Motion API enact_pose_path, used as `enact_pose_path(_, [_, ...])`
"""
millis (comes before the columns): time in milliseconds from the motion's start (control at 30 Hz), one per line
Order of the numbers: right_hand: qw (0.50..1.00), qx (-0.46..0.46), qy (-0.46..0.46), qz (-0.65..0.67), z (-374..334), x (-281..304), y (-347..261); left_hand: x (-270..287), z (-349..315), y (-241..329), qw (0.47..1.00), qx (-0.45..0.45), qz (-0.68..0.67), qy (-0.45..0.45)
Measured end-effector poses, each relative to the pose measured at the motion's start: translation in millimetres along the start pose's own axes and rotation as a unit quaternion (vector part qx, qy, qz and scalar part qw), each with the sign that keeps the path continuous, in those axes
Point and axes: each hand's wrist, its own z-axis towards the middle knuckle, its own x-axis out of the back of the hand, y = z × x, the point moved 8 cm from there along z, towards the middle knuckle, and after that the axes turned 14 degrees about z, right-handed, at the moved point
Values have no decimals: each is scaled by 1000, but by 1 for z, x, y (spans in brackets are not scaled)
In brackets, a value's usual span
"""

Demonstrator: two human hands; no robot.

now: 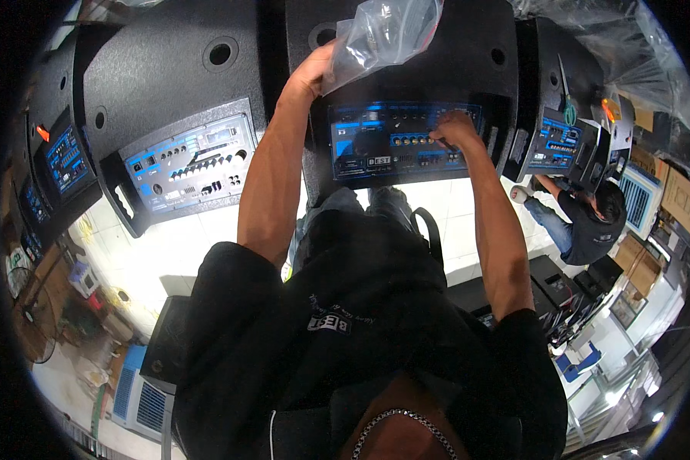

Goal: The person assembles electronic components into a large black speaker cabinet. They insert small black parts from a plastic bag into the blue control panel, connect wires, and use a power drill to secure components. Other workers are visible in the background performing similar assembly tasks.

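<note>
In front of me stands a black speaker cabinet [406,73] with a dark blue-and-black control panel [372,126]. My left hand [312,73] is closed on a clear plastic zip bag [383,42] over the upper left of the cabinet; small contents in the bag are hard to make out. My right hand [457,129] reaches over the panel, fingers pinched together at the right end of a row of small gold-coloured posts [410,140]. Whatever lies between those fingertips is too small to tell.
To the left stands another black cabinet with a silver panel [192,161] bearing white knobs. More cabinets flank both sides; green-handled scissors [569,113] lie on one at right. A co-worker [594,222] crouches low at the right. Cardboard boxes [678,201] and plastic sheeting [652,65] lie beyond.
</note>
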Motion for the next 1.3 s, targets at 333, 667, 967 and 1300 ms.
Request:
enact_pose_path(333, [978, 204, 43, -30, -38, 18, -19, -1, 7, -5, 1000, 4, -3, -10])
enact_pose_path(667, [952, 47, 38, 301, -26, -12, 25, 0, 9, -8, 998, -9, -46, -28])
enact_pose_path(967, [445, 52, 76, 891, 0, -77, 51, 5, 8, -7, 1000, 9, -4, 0])
enact_pose_path(1300, [933, 183, 307, 47, -49, -12, -2, 10, 18, -15, 1000, 14, 0, -24])
